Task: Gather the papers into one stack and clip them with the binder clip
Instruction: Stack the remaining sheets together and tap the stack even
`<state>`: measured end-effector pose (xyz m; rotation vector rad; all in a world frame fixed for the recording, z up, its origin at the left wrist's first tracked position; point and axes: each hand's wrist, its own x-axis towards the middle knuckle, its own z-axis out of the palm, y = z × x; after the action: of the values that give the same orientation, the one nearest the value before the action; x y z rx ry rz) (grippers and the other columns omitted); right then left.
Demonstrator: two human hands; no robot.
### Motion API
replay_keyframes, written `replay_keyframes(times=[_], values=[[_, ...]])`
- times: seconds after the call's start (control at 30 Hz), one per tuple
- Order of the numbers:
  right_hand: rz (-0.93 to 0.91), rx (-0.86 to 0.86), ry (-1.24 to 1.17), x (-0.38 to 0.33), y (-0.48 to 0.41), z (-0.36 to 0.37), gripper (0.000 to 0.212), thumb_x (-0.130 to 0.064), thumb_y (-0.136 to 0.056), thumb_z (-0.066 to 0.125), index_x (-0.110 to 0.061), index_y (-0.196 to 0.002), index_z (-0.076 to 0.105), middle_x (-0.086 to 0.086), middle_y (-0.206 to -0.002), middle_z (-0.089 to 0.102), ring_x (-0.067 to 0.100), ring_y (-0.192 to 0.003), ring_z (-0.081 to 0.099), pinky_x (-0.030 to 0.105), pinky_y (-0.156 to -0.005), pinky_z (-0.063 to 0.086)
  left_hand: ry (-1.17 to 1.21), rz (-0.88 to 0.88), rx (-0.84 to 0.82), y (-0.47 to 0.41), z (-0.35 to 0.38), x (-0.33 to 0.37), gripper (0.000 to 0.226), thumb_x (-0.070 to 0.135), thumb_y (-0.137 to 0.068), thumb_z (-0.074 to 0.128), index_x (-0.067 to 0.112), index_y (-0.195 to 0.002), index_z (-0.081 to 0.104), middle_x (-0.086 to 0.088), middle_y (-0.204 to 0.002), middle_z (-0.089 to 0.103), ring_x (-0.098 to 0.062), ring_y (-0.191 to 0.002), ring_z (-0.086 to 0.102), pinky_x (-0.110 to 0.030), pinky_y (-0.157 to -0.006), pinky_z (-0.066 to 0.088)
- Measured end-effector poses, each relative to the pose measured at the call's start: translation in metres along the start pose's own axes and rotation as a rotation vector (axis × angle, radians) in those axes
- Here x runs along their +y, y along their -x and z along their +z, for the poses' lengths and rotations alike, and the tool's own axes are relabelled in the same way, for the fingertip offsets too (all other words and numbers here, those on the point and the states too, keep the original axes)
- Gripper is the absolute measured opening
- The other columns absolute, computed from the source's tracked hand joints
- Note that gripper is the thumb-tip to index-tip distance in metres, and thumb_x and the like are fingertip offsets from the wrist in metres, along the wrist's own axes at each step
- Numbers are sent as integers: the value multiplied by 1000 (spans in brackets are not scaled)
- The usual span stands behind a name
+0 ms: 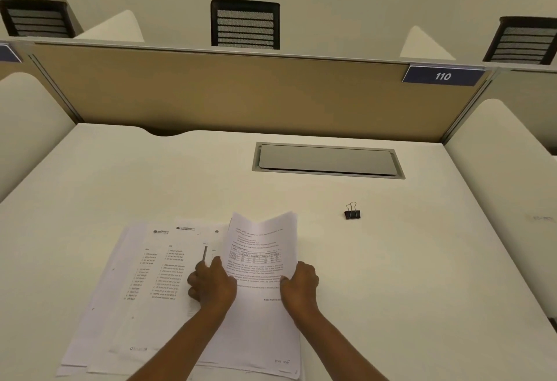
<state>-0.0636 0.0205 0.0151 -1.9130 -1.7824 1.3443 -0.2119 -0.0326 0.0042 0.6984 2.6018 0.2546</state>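
Head view, white desk (391, 260) in a partitioned carrel. Left hand (211, 285) and right hand (300, 282) both grip a bundle of printed sheets (259, 248) by its side edges — fingers of each closed on the paper, thumbs on top. Bundle bows upward along a centre crease, far end lifted off the desk, near end lying flat. Top page shows text and a small table.

Loose papers (150, 275) lie fanned out to the left, overlapping, partly under the held bundle and the left hand; not squared up. A dark pen-like item (205, 253) rests on them just beyond the left fingers — too small to identify surely.

Binder clip (352, 212) sits on the desk to the right, beyond the bundle, well apart from both hands, wire handles standing up. Closed grey cable hatch (328, 160) farther back. Partition tag (443, 75) reads 110.
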Motion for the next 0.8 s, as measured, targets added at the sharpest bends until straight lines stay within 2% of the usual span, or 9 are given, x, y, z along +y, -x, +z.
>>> replay_keyframes(times=[0.1, 0.2, 0.47, 0.57, 0.63, 0.7, 0.8], values=[[22, 3, -10, 0, -2, 3, 21, -10, -89, 51, -8, -110, 51, 9, -121, 48, 25, -115, 43, 39, -98, 46, 6, -25, -14, -4, 2, 0, 44, 20, -88, 59, 22, -130, 45, -14, -136, 39, -36, -128, 32, -50, -101, 35], [52, -2, -57, -1, -2, 3, 23, -10, -87, 53, -8, -111, 52, 9, -118, 51, 25, -111, 50, 41, -96, 49, -1, -40, -22, -9, 1, -2, 41, 21, -88, 59, 23, -127, 46, -14, -124, 43, -33, -118, 37, -48, -94, 39], [56, -52, -190, -7, -1, 6, 24, -8, -82, 56, -11, -107, 54, 6, -109, 61, 19, -96, 61, 38, -85, 57, 112, -60, -38, -22, -7, -8, 51, 21, -85, 65, 23, -132, 47, -16, -118, 44, -35, -108, 45, -46, -87, 43], [61, -67, -188, -6, -5, 9, 28, -13, -77, 58, -15, -106, 55, 2, -107, 62, 19, -93, 62, 40, -81, 59, 325, -81, -56, -30, -10, -15, 53, 12, -79, 71, 21, -126, 50, -17, -114, 45, -36, -98, 53, -45, -85, 53], [64, -81, -200, -6, -6, 10, 30, -15, -74, 58, -17, -104, 56, 0, -105, 64, 19, -93, 62, 40, -78, 59, 448, -89, -45, -32, -14, -18, 50, 3, -75, 71, 18, -117, 48, -18, -111, 46, -35, -91, 55, -46, -77, 57], [70, -82, -199, -7, -6, 11, 30, -20, -68, 56, -23, -99, 55, -3, -102, 64, 20, -98, 60, 43, -79, 58, 553, -110, -65, -33, -18, -19, 57, -1, -74, 72, 14, -119, 41, -19, -114, 50, -33, -89, 56, -40, -71, 53], [56, -97, -214, -10, -5, 11, 30, -20, -68, 55, -27, -97, 53, -6, -103, 62, 21, -103, 56, 44, -84, 56, 707, -175, -129, -39, -23, -19, 68, -3, -75, 74, -5, -130, 35, -19, -118, 52, -32, -99, 53, -35, -81, 45]])
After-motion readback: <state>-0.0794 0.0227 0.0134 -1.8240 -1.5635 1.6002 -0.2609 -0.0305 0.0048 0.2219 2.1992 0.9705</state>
